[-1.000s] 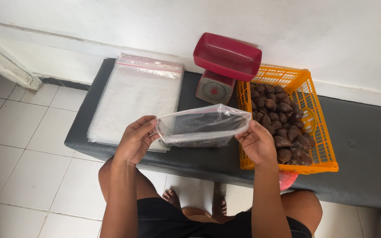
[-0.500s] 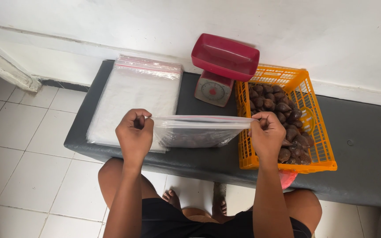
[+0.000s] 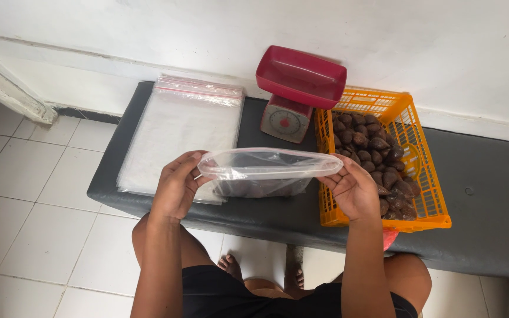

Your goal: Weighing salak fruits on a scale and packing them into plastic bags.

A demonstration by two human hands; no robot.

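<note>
A clear plastic zip bag [image 3: 263, 174] hangs between my hands above the front of the dark padded bench [image 3: 490, 194], its mouth pulled open into an oval. My left hand [image 3: 178, 184] grips the bag's left rim and my right hand [image 3: 354, 188] grips its right rim. Whether the bag holds anything I cannot tell. Just right of my right hand stands an orange plastic basket [image 3: 425, 194] filled with several brown scaly fruits [image 3: 378, 156].
A stack of flat clear zip bags [image 3: 178, 132] lies on the bench's left part. A red kitchen scale [image 3: 293, 97] with a red tray stands at the back against the white wall. White floor tiles lie left and below; my knees and feet show under the bench edge.
Half a second ago both hands pulled the bag's mouth taut and flat. Now my fingers have spread it open again, as it was a second ago.
</note>
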